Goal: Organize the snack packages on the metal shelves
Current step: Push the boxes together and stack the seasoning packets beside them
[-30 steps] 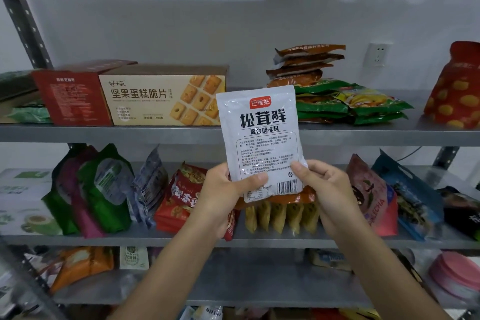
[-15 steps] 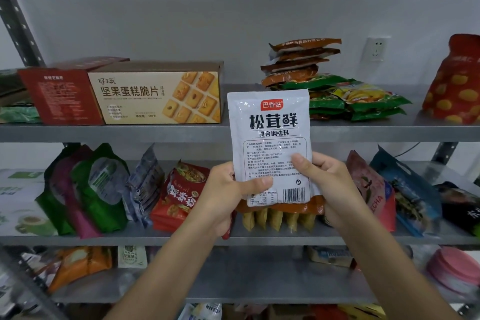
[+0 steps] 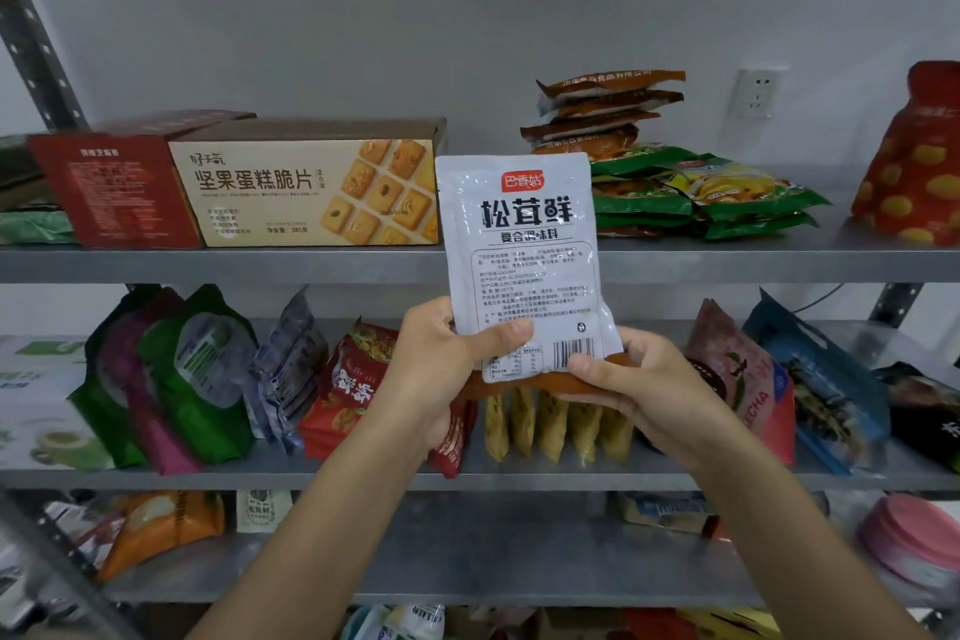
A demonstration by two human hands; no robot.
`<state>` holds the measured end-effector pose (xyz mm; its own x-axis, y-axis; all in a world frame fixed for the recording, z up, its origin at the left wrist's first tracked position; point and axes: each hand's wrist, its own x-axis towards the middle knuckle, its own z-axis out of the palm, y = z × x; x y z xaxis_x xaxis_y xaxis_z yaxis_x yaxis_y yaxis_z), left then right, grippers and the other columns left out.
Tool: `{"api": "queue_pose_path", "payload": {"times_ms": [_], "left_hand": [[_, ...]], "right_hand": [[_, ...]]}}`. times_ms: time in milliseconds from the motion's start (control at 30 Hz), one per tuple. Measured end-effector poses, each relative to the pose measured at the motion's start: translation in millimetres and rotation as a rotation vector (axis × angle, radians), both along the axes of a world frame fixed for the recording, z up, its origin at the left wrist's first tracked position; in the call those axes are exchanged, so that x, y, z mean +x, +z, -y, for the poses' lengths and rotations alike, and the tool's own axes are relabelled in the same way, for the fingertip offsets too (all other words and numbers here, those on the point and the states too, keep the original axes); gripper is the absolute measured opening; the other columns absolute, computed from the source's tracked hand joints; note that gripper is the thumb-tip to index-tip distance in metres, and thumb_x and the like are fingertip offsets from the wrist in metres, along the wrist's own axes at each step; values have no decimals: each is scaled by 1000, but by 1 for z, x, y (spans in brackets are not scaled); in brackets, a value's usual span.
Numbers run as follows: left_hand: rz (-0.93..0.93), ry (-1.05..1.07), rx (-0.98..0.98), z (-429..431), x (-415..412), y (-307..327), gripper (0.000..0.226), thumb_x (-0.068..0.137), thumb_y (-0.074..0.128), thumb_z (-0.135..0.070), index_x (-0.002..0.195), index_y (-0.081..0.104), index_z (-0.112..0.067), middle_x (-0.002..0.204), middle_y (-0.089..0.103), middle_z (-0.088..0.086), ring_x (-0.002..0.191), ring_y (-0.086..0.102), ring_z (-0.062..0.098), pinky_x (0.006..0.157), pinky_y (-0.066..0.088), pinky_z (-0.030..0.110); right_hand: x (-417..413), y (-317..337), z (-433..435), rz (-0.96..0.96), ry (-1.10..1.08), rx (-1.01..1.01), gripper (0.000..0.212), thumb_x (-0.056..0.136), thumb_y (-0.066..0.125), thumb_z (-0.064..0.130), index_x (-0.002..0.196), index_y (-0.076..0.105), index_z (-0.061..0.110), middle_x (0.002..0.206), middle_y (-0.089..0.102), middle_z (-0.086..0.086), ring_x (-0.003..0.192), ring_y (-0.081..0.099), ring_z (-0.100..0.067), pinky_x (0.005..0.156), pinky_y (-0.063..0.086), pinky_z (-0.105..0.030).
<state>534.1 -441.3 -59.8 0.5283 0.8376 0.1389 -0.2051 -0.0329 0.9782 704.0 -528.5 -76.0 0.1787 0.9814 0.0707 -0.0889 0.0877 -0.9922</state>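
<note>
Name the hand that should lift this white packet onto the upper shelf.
Left, probably. The left hand grips the white packet by its lower edge, thumb across the front; the right hand only pinches the bottom corner. The upper shelf lies just above.

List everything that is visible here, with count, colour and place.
metal shelves: several levels, grey, across the view
white pouch: 1, white, black print, upright at centre
biscuit box: 1, beige, upper shelf, left
red box: 1, dark red, left of biscuit box
green packets: several, green, upper shelf, right of centre
brown packets: one stack, brown, atop green packets
spotted bag: 1, red with yellow spots, upper shelf, far right
wall socket: 1, white, back wall
green bags: at least two, green, middle shelf, left
yellow sachets: one row, yellow, middle shelf, centre
left hand: 1, grips white pouch's lower left
right hand: 1, grips white pouch's lower right
</note>
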Motion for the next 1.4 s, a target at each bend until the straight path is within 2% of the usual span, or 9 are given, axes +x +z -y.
{"api": "queue_pose_path", "payload": {"times_ms": [167,267,667,867,967,1100,1233,1333,1400], "left_hand": [[-111,-125,68,-3,-5,5,47,77,75,-15,122,62,-17,115,72,-1,108,67,19,97,52,43],[-166,-184,87,-9,-10,7,52,80,73,-2,127,58,-19,118,71,-1,111,66,20,99,51,45],[-140,-152,90,-14,-5,-3,54,80,68,12,127,57,-12,119,70,6,113,65,23,99,51,47],[-153,-190,40,-18,-5,-2,54,79,69,11,128,57,-11,119,70,7,111,66,25,98,51,46],[-170,-10,84,-14,0,-2,56,78,75,3,126,53,-18,117,69,2,108,66,19,88,56,35],[-311,468,491,-4,12,-11,58,80,76,-9,125,45,-31,122,42,-10,114,46,8,95,45,25],[-252,336,642,11,19,-19,49,86,72,-29,130,51,-28,119,40,-12,117,47,9,98,45,22],[-173,176,446,15,21,-17,72,79,69,-56,136,45,-21,124,42,-8,114,52,6,87,48,13],[-75,105,293,15,21,-16,73,71,77,-58,126,51,-18,123,55,2,108,61,12,81,54,19]], "right_hand": [[1,-1,-4,-38,-76,24,36,73,67,16,109,67,10,105,74,-6,94,71,-18,70,59,-25],[0,-3,-6,-34,-74,15,36,73,67,17,107,67,10,104,74,-6,91,72,-17,68,58,-24],[7,-2,-9,-27,-74,55,40,76,66,22,113,67,6,112,72,-10,107,67,-24,92,54,-36],[3,-5,-10,-87,-65,48,41,76,65,18,115,66,5,111,72,-11,103,69,-23,85,57,-30],[-7,-6,-12,-149,-186,70,41,74,68,20,112,67,4,103,74,-10,96,71,-22,76,59,-26],[-23,-14,-17,-48,-390,115,23,83,71,17,106,70,13,97,76,-3,92,72,-20,79,58,-34],[-36,-18,-18,29,-414,202,18,89,64,22,105,71,18,97,75,-2,93,71,-20,77,58,-32],[-38,-17,-19,35,-343,242,34,90,51,51,99,74,28,112,70,-2,105,67,-18,87,55,-30],[-38,-15,-19,139,-292,287,42,88,39,59,98,75,40,127,62,6,117,59,-13,97,48,-30]]}}
